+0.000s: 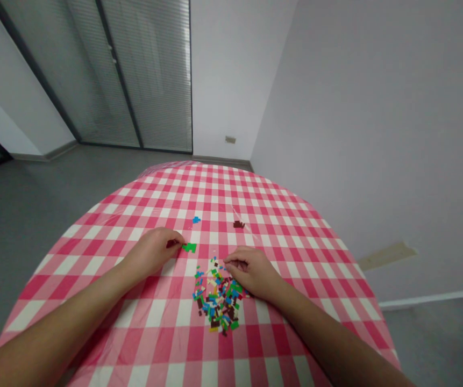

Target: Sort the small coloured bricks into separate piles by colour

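Observation:
My left hand (158,248) reaches in from the left, its fingertips pinched at the edge of a small cluster of green bricks (190,248). Whether a single piece sits in that pinch is too small to tell. At the far edge of a mixed pile of tiny bricks (219,301) is my right hand (251,269), with thumb and fingers closed together. Anything between those fingertips is hidden. Blue, green, brown, white and yellow pieces make up the pile. Beyond my hands lie a small blue group of bricks (196,220) and a dark brown group of bricks (239,224).
A red-and-white checked cloth (215,188) covers the round table. Grey floor (106,172) shows to the left. A glass partition with blinds (150,75) stands behind, and a pale wall (376,134) rises along the right side.

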Available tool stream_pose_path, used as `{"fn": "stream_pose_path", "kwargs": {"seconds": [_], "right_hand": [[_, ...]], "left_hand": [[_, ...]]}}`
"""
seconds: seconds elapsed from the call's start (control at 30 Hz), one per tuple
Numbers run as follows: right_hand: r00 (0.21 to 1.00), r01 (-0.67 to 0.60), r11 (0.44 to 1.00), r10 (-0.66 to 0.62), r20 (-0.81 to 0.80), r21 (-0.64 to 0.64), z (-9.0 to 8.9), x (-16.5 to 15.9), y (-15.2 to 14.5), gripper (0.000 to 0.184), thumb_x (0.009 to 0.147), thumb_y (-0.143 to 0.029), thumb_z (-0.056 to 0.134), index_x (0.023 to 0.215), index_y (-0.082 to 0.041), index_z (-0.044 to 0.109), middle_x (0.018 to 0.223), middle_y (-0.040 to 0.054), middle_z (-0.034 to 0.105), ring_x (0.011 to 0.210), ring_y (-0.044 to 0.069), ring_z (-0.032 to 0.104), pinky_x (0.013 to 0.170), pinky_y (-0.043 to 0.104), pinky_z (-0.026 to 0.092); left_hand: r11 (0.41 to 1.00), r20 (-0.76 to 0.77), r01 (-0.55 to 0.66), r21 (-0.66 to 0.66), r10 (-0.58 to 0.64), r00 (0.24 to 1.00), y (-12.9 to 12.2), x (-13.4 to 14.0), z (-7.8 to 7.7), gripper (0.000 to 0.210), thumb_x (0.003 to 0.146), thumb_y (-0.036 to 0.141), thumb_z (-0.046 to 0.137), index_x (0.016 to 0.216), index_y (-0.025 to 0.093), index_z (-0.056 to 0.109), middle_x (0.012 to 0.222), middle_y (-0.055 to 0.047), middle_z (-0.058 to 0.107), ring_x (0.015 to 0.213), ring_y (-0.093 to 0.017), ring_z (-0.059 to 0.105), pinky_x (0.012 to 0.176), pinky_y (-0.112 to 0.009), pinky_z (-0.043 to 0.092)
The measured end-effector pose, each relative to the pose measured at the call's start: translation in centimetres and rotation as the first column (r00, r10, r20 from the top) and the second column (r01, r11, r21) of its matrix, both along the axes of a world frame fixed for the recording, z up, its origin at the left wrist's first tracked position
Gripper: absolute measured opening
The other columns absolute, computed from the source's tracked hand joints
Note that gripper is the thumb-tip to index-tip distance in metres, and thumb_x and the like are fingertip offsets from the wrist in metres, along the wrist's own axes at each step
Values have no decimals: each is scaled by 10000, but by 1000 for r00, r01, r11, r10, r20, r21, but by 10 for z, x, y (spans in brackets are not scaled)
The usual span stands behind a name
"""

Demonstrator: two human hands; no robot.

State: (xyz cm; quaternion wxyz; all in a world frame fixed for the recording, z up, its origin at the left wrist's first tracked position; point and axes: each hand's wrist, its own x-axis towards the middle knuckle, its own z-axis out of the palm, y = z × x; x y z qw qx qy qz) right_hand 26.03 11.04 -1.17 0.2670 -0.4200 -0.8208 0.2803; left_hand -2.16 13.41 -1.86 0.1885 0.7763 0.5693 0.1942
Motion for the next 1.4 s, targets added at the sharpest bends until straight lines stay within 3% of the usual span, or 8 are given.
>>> {"fn": "stream_pose_path", "kwargs": {"seconds": [0.27,0.5,0.87,1.03,1.17,1.3,1.4], "right_hand": [[991,-22,1000,24,134,-11,3,-1,-1,95,823,-201,684,866,-170,763,811,64,695,764,175,632,674,271,463],[989,-32,999,34,141,-15,2,-1,-1,90,835,-198,676,851,-183,763,808,60,691,784,186,635,694,285,474],[989,-46,999,49,138,-23,0,0,1,85,845,-185,660,828,-175,742,817,62,684,775,178,627,697,280,465],[994,-36,999,38,107,-19,0,-1,0,95,872,-167,611,846,-171,702,841,60,676,786,172,611,705,274,457],[998,34,999,-32,59,-33,0,0,-1,108,871,-175,578,835,-176,680,754,37,671,682,153,591,620,253,427],[993,103,994,-105,-52,-47,-3,0,-1,71,804,-167,610,775,-176,674,612,2,620,532,121,523,518,230,391],[985,102,993,-108,-132,-54,-5,-1,-2,70,778,-160,615,746,-180,673,631,11,636,538,119,537,514,224,418]], "left_hand": [[999,-27,51,6,-50,998,0,1,4,255,848,211,527,909,247,772,907,-53,760,844,-238,668,778,-333,489],[993,-6,88,84,-88,996,0,-1,1,245,843,204,543,892,255,778,865,-58,761,828,-260,665,733,-343,487],[994,12,76,79,-77,997,-3,3,6,256,842,170,526,909,245,761,910,-60,762,849,-254,676,742,-356,502],[994,44,47,102,-52,998,-5,5,9,241,876,200,498,908,222,735,942,-67,756,885,-246,676,791,-372,513],[981,104,12,192,-32,994,-8,10,10,213,888,248,514,930,210,719,960,-73,749,895,-245,670,806,-385,513],[955,130,66,289,-107,986,-15,18,11,188,893,238,523,916,199,706,911,-72,743,857,-233,664,783,-379,507],[937,126,135,322,-184,975,-22,26,10,161,907,217,533,912,212,694,892,-51,736,846,-216,651,792,-377,492]]}}
